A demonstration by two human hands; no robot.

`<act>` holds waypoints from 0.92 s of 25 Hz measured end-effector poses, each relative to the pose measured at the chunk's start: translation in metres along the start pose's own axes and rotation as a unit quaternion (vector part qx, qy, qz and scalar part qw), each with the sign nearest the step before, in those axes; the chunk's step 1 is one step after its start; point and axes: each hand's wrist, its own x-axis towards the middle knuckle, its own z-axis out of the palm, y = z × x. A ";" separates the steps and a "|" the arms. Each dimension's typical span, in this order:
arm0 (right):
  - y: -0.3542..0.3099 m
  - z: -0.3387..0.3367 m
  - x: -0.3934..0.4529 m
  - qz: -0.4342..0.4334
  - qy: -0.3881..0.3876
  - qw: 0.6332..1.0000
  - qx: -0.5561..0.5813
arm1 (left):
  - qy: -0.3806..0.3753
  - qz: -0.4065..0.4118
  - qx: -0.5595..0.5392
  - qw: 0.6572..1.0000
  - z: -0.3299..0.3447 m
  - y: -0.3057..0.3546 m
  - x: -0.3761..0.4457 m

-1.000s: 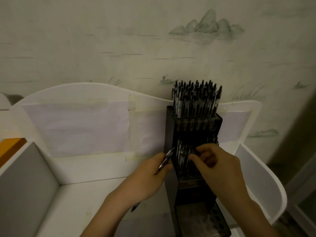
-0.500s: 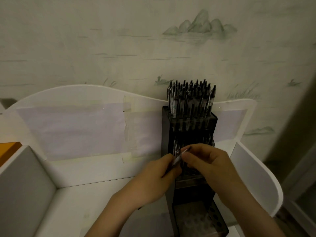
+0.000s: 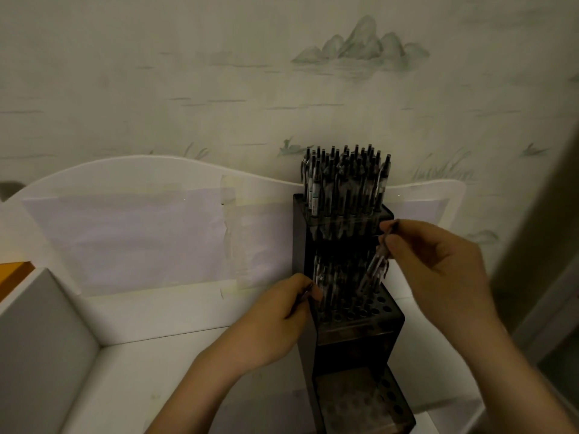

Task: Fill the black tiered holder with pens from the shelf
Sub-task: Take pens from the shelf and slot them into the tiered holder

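Overall, head view: one dim picture looked down at a white shelf set against a pale wall painted with faint hills and grasses.
Holder: the black tiered holder stood upright on the shelf, right of centre, its back at the shelf's curved white back panel.
Top tier: it was packed with upright pens, their dark caps rising above the panel's edge.
Middle tier: pens stood in the rear and left holes, while several round holes along the front and right edge showed open.
Bottom tier: its perforated face was blurred, with a few open holes visible along its right side.
Right hand: the right hand was raised just right of the middle tier, thumb and forefinger pinched closed on one pen.
Held pen: it slanted down and to the left, its lower end among the middle tier's pens; whether the tip sat in a hole could not be told.
Left hand: the left hand lay against the holder's left wall at the middle tier, fingers curled closed around a thin dark pen end that showed above the knuckles; how many pens it held could not be told.
Shelf surroundings: pale paper sheets were taped across the back panel, a grey divider stood at the left, and an orange edge showed beyond it.
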 end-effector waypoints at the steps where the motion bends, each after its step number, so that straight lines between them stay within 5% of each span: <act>1: 0.005 0.005 -0.001 0.000 -0.003 1.000 -0.024 | 0.004 0.005 0.006 1.000 0.000 0.000 0.001; 14: 0.040 0.029 -0.005 -0.032 -0.024 0.994 -0.102 | 0.027 -0.008 0.008 1.000 -0.002 -0.002 0.002; 18: 0.049 0.032 -0.015 0.024 -0.085 0.990 -0.112 | 0.044 -0.017 0.001 0.999 -0.002 -0.001 0.002; 23: 0.051 0.029 -0.021 0.035 -0.058 0.991 -0.113 | 0.064 -0.019 -0.022 0.997 -0.001 0.000 0.001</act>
